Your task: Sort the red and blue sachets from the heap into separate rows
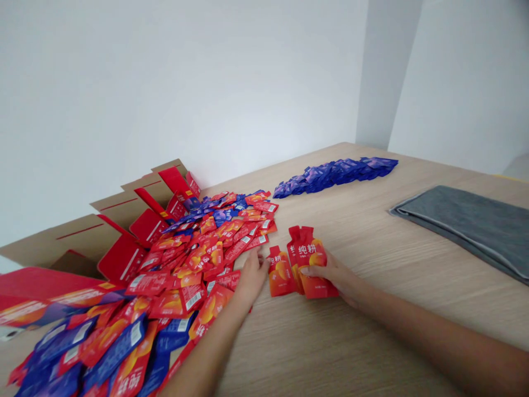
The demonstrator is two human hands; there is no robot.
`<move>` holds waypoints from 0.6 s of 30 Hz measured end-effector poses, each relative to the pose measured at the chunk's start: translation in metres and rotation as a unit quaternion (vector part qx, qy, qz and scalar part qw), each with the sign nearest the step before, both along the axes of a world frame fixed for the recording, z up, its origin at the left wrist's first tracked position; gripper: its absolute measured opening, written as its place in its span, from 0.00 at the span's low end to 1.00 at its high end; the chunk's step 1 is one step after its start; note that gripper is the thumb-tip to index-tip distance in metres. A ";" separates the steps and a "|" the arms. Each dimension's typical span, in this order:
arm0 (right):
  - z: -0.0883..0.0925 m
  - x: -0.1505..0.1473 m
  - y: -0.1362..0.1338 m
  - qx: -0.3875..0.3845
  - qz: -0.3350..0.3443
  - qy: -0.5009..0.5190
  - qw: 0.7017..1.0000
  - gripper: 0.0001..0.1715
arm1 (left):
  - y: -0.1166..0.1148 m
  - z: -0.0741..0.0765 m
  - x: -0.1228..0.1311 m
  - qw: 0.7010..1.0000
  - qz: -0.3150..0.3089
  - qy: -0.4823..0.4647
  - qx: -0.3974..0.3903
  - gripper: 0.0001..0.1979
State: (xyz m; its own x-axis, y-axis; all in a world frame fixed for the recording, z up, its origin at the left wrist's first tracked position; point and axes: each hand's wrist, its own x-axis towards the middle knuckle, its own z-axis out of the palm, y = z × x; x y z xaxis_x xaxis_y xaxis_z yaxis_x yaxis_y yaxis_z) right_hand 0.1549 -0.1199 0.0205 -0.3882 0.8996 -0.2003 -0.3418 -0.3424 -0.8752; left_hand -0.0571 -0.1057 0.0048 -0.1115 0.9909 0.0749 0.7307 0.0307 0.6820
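Note:
My right hand (330,278) is closed around a few red spouted pouches (313,270) with orange fruit pictures, held upright and overlapping above the table. The thumb lies across the front pouch. Just left of these stands another red pouch (281,273), partly behind the others. My left hand (253,275) has curled fingers at that pouch's left edge and seems to pinch it; the contact is partly hidden. Beneath and beside my left forearm spreads a large loose pile of red pouches (206,256), with blue pouches (167,342) mixed in.
Open cardboard boxes (88,231) with red flaps (124,258) line the pile's left side. A long overlapping row of blue pouches (334,175) lies toward the back of the wooden table (397,286). At the right rests a folded grey cloth (467,226). A pale wall stands behind.

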 end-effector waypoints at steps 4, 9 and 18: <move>-0.004 -0.003 0.000 0.015 -0.005 -0.006 1.000 0.34 | 0.006 0.001 0.022 0.994 -0.032 0.097 -0.035 0.33; -0.004 -0.002 -0.001 0.007 -0.015 -0.011 1.000 0.35 | 0.019 -0.005 0.039 0.997 -0.031 -0.007 -0.073 0.15; 0.000 -0.004 -0.003 0.001 -0.017 0.002 1.000 0.35 | 0.007 -0.001 0.055 0.885 0.043 -0.463 -0.036 0.12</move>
State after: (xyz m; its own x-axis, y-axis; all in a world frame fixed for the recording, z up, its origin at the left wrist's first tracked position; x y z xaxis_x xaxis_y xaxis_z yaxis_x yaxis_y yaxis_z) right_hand 0.1511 -0.1230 0.0205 -0.3576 0.9128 -0.1974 -0.3565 -0.3288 -0.8745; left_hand -0.0022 -0.0983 0.0034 -0.1662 0.9744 -0.1513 -0.1475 0.1272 0.9809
